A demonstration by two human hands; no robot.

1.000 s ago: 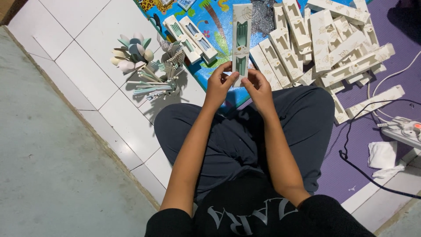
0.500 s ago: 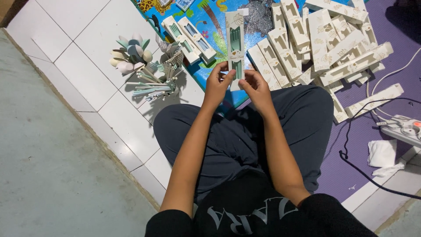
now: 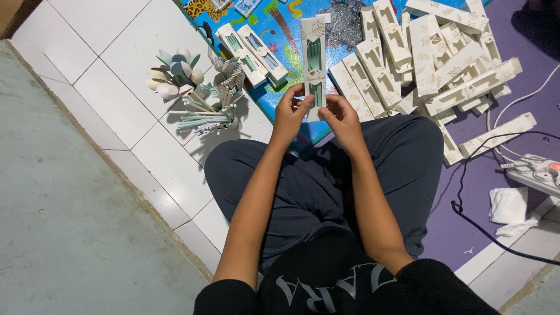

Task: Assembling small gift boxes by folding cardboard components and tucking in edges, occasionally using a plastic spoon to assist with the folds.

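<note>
I sit cross-legged on the floor. Both hands hold a long white cardboard sleeve box (image 3: 314,55) with a cut-out window showing green cutlery inside; it stands upright in front of me. My left hand (image 3: 291,114) pinches its lower left edge and my right hand (image 3: 342,116) grips its lower right edge at the bottom flap. Two filled boxes of the same kind (image 3: 252,53) lie side by side on the colourful mat (image 3: 279,23) just left of it.
A heap of several empty white boxes (image 3: 434,58) lies at the upper right on the purple mat (image 3: 496,175). Loose pastel spoons and forks (image 3: 195,93) lie on the white tiles. A power strip (image 3: 539,172), black cable and crumpled tissue (image 3: 508,207) are at the right.
The box has shifted slightly left and a little lower between my hands; my fingers have moved closer together at its bottom end.
</note>
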